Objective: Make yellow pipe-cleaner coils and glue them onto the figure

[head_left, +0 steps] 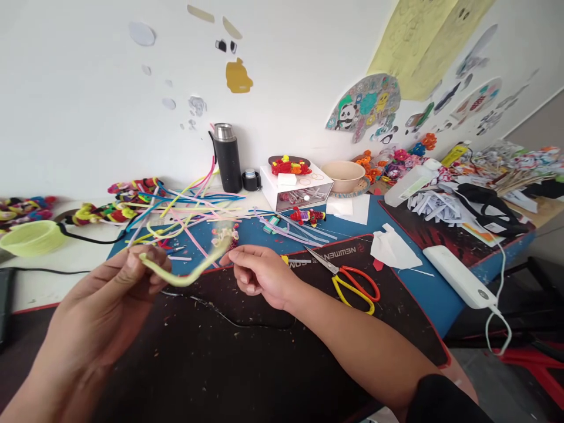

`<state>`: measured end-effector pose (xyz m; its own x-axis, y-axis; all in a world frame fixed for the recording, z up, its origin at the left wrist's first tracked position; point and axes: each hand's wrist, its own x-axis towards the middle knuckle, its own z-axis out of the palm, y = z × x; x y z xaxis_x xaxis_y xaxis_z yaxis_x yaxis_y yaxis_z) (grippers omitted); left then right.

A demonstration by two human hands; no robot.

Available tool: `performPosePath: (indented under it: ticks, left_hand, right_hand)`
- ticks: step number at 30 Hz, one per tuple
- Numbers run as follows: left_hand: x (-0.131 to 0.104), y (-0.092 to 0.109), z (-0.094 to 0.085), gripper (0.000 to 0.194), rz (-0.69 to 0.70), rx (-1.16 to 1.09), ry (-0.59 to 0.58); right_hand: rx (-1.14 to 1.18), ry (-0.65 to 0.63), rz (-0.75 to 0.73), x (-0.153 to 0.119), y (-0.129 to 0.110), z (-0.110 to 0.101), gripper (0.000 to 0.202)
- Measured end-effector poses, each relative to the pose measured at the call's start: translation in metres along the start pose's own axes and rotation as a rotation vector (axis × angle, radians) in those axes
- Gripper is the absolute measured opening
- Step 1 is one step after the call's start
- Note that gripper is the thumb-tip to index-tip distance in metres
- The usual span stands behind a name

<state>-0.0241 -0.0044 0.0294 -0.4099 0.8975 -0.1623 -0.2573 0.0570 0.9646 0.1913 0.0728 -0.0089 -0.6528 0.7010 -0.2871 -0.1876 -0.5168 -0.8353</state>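
Note:
My left hand pinches one end of a pale yellow-green pipe cleaner, which bends into a hook shape and rises, blurred, toward the upper right. Beside its far part is my right hand, fingers curled and thumb against the index finger. I cannot make out whether anything lies in that pinch or whether the fingertip touches the stem. Behind both hands spreads a loose pile of coloured pipe cleaners. Scissors with red and yellow handles lie to the right of my right hand.
A black thermos stands by the wall, beside a white box and a beige bowl. On the right are a white power bank with a cable and a clear bottle. A black cord crosses the dark mat.

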Motion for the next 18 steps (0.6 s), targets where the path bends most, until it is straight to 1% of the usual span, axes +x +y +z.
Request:
performPosePath:
  ticks: [3, 5, 7, 8, 10, 11, 13, 16, 18]
  left_hand:
    - [0.0, 0.0, 0.004, 0.06, 0.102, 0.087, 0.013]
    - [0.002, -0.004, 0.002, 0.063, 0.126, 0.135, 0.066]
    - [0.006, -0.009, -0.003, 0.064, 0.142, 0.175, 0.111]
    - [0.007, -0.011, -0.006, 0.064, 0.142, 0.203, 0.102]
    - [0.009, -0.016, -0.01, 0.062, 0.117, 0.264, 0.04]
    - [0.01, -0.018, -0.011, 0.06, 0.093, 0.288, -0.001]
    - [0.01, -0.021, -0.011, 0.058, 0.038, 0.292, -0.06]
    - [0.008, -0.019, -0.004, 0.06, -0.024, 0.23, -0.074]
    - [0.007, -0.015, 0.001, 0.062, -0.047, 0.198, -0.075]
  right_hand:
    - [-0.182, 0.047, -0.153, -0.005, 0.001, 0.003, 0.025]
    - [-0.365, 0.035, -0.262, -0.01, 0.004, 0.006, 0.029]
    - [-0.555, 0.004, -0.384, -0.016, 0.009, 0.009, 0.028]
    - [-0.647, -0.017, -0.443, -0.018, 0.011, 0.01, 0.026]
    - [-0.818, -0.058, -0.533, -0.021, 0.015, 0.012, 0.02]
    - [-0.894, -0.065, -0.561, -0.022, 0.016, 0.012, 0.018]
    - [-1.019, -0.039, -0.585, -0.02, 0.017, 0.012, 0.022]
    - [-1.151, 0.015, -0.559, -0.017, 0.015, 0.009, 0.037]
    - [-1.213, 0.027, -0.539, -0.015, 0.015, 0.009, 0.035]
